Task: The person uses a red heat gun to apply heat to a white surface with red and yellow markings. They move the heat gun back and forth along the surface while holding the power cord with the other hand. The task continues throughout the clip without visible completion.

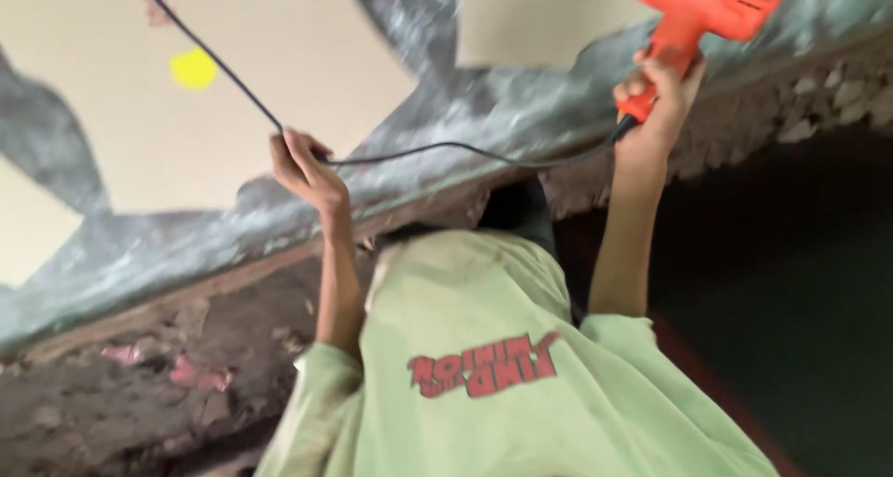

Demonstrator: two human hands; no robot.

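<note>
While the wearer's own hands stay out of the frame, so their state cannot be told, another person in a pale green shirt (484,291) fills the near middle of the view, seen from behind with both arms raised. That person's hand on the right (656,91) is wrapped tight around the grip of an orange power tool (712,3), fingers closed about the handle; the tool's body sits at the far right top edge and is partly cut off by the frame. From the base of the grip a black cord (437,149) sags leftward in a shallow curve to the hand on the left (307,170), which is curled around it. Past that hand the cord rises straight to the top left corner.

Both hands are well apart, with the person's dark hair (516,212) between and below them. The shirt carries a red print (484,365) on its back.

Behind the hands is a cream painted surface (307,49) crossed by broad grey streaks (484,114), with a round yellow spot (193,68) at the far left, just beside the rising cord. Below the grey runs a rough masonry edge (791,105) of stones and mortar, continuing to the lower left as worn, reddish-brown wall (139,384). At the right, under the masonry, lies a dark recess (791,300). The picture is blurred, so finer detail of the tool cannot be made out.
</note>
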